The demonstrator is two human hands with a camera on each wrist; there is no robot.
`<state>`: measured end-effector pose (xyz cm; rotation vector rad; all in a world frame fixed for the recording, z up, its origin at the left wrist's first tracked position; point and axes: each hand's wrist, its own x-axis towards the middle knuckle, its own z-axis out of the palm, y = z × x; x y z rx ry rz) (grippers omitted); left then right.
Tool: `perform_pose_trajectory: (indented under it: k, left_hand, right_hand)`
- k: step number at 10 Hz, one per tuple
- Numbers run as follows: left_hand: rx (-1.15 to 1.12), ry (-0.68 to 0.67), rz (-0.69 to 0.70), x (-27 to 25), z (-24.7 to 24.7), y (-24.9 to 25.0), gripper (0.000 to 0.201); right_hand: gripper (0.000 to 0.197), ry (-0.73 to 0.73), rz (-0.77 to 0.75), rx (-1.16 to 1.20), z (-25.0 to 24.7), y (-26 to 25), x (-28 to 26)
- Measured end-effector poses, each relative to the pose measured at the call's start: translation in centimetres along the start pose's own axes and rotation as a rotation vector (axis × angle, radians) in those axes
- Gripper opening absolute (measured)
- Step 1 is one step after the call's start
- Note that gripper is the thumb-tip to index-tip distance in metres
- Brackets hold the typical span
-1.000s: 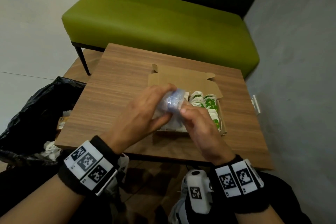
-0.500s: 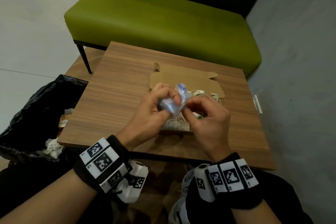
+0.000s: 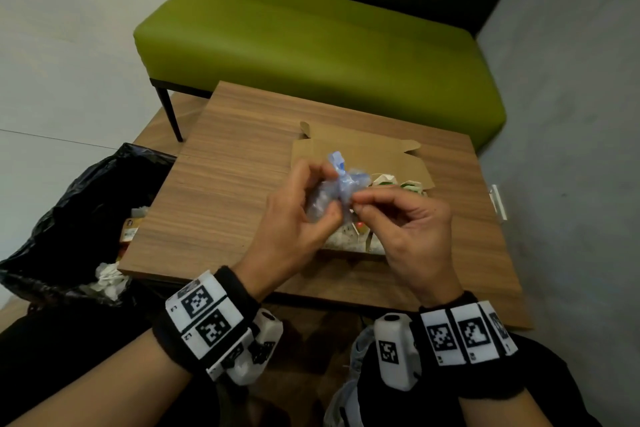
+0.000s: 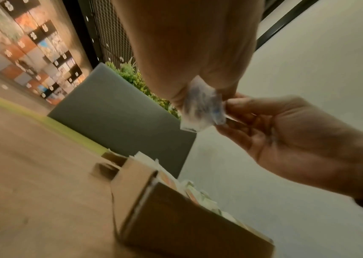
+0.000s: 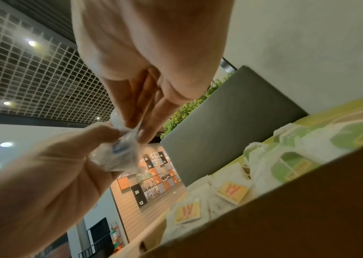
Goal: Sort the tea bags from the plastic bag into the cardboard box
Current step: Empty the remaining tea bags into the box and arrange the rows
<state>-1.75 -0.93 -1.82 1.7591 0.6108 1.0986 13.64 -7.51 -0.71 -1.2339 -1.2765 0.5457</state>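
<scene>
Both hands meet at frame centre, the left hand [image 3: 298,218] gripping a crumpled plastic bag [image 3: 334,189] while the right hand [image 3: 408,222] pinches its edge. Just beneath them sits the open cardboard box [image 3: 408,163] holding tea bags [image 5: 231,190], on a wooden table [image 3: 225,191]. A green bench [image 3: 311,45] fills the upper frame; a black bin bag [image 3: 79,204] lies lower left.

The plastic bag [image 3: 337,185] was clear with a bluish tint, crumpled into a small wad and held up in the air above the cardboard box [image 3: 360,163]. The box was brown, its lid flap open and folded back, resting on the tabletop [image 3: 235,163]. Inside lay tea bags [image 5: 233,190] with green and orange-yellow tags, loosely piled.
</scene>
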Motion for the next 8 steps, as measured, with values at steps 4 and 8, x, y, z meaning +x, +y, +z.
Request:
perform_pose_trajectory:
  k: [4, 8]
  left_hand:
    - [0.471, 0.013, 0.406, 2.3, -6.0, 0.9, 0.017]
    - [0.897, 0.161, -0.307, -2.9, -29.1, -7.0, 0.030]
  right_hand:
    - [0.020, 0.125, 0.139, 0.004, -0.8, 0.5, 0.0]
    - [0.023, 0.141, 0.267, -0.102, -1.8, 1.4, 0.3]
